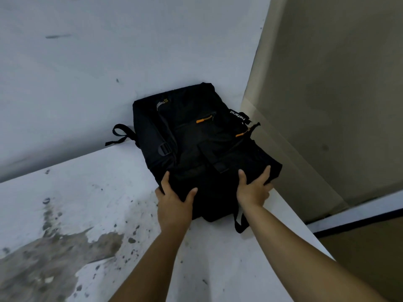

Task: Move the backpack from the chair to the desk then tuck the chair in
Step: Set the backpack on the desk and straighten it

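The person is gripping the near end of the black backpack (202, 147) with the left hand (174, 203) and right hand (254, 189), fingers (265, 174) spread over the fabric, apparently settling it flat in the table's (113, 205) far corner against the wall (87, 73).

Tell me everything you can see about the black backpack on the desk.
The backpack is black, of woven fabric by the look of it, with orange zipper pulls, a plastic buckle, loose straps and small white lettering. It lies flat, front up, on the worn white desk, pushed into the corner where the white wall meets a beige panel. The left hand and right hand both grip its near edge. One strap hangs past the desk's right edge.
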